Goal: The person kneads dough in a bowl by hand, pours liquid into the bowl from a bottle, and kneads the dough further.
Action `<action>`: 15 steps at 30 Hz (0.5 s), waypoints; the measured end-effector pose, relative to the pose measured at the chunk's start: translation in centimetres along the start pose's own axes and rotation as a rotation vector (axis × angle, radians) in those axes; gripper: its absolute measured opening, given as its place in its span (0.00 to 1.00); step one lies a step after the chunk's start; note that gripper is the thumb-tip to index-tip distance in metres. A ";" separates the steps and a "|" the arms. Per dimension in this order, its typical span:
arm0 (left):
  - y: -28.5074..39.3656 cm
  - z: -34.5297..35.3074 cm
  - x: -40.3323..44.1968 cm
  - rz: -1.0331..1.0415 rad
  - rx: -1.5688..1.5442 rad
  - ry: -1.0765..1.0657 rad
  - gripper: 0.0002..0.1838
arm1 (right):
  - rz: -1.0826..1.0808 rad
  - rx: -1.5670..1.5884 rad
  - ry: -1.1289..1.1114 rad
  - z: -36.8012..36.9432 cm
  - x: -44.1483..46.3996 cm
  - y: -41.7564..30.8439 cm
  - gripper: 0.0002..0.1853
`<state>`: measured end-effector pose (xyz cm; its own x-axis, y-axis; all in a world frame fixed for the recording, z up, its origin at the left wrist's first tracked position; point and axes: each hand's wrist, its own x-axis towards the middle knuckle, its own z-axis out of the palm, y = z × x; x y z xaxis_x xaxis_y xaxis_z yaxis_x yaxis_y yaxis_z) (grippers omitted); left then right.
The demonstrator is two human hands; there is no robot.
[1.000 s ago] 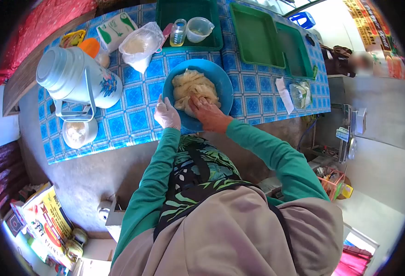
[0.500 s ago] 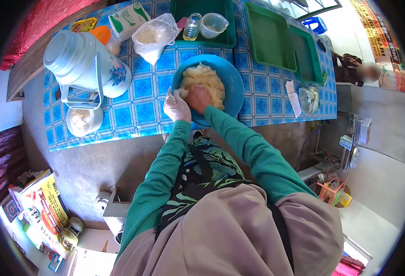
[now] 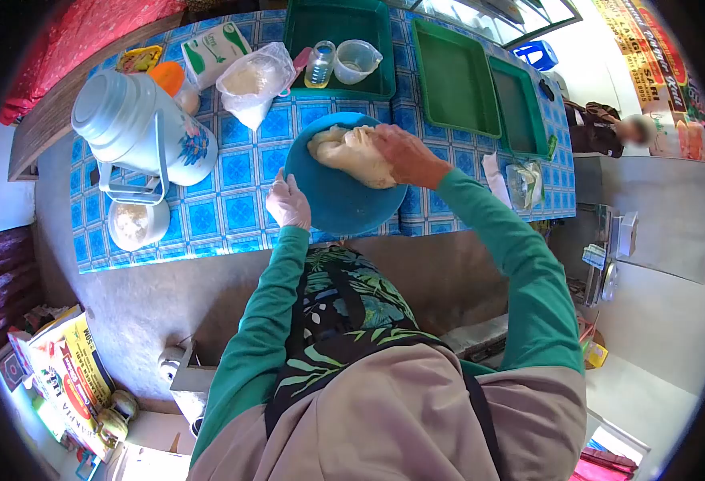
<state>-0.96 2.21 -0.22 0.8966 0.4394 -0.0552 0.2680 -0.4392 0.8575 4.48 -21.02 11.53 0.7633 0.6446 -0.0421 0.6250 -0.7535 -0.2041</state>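
A pale, soft lump of dough (image 3: 355,159) lies in the far part of a round blue basin (image 3: 344,210) on the table. My right hand (image 3: 407,155), bare, has its fingers curled over the dough's right end; the fingertips are partly hidden. My left hand (image 3: 290,203), in a thin whitish glove, grips the basin at its near left rim. To the left of the basin stands a large pale-blue thermos jug (image 3: 148,128) with a flower print. A white tub (image 3: 137,224) of pale powder sits by the jug.
Behind the basin are a plastic bag of white powder (image 3: 254,80), a green-and-white pack (image 3: 214,53), a bottle of yellowish liquid (image 3: 319,66) and a clear measuring cup (image 3: 355,62). Green trays (image 3: 456,78) lie to the right. Another person (image 3: 597,128) is at the far right.
My right hand has moved from the basin's middle to the right, with the dough now folded into a longer lump. My left hand has shifted slightly left and down, off the dough's side.
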 end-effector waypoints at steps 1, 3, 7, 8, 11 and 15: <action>-0.2 0.1 0.1 -0.002 -0.002 0.000 0.15 | 0.000 -0.001 -0.002 1.0 0.0 0.7 0.25; -0.6 0.2 0.0 0.044 -0.012 0.078 0.15 | -0.002 -0.146 0.009 4.0 0.7 1.2 0.19; 0.7 0.1 -0.2 -0.153 0.033 0.036 0.13 | 0.356 0.053 -0.027 7.3 2.2 0.3 0.20; 1.1 -0.2 -0.4 -0.155 0.041 0.035 0.13 | 0.356 0.060 -0.029 7.9 1.9 -0.1 0.20; 1.6 0.0 -0.2 -0.157 0.024 0.068 0.13 | 0.629 0.275 -0.017 10.3 0.5 -1.8 0.23; 1.1 0.9 -0.6 -0.132 -0.070 0.168 0.14 | 0.605 0.617 0.445 18.0 -2.8 -7.1 0.26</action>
<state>-0.84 0.76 0.30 0.7823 0.6166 -0.0885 0.3489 -0.3160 0.8823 -5.07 -15.13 -4.45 0.9987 -0.0330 0.0389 0.0075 -0.6596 -0.7516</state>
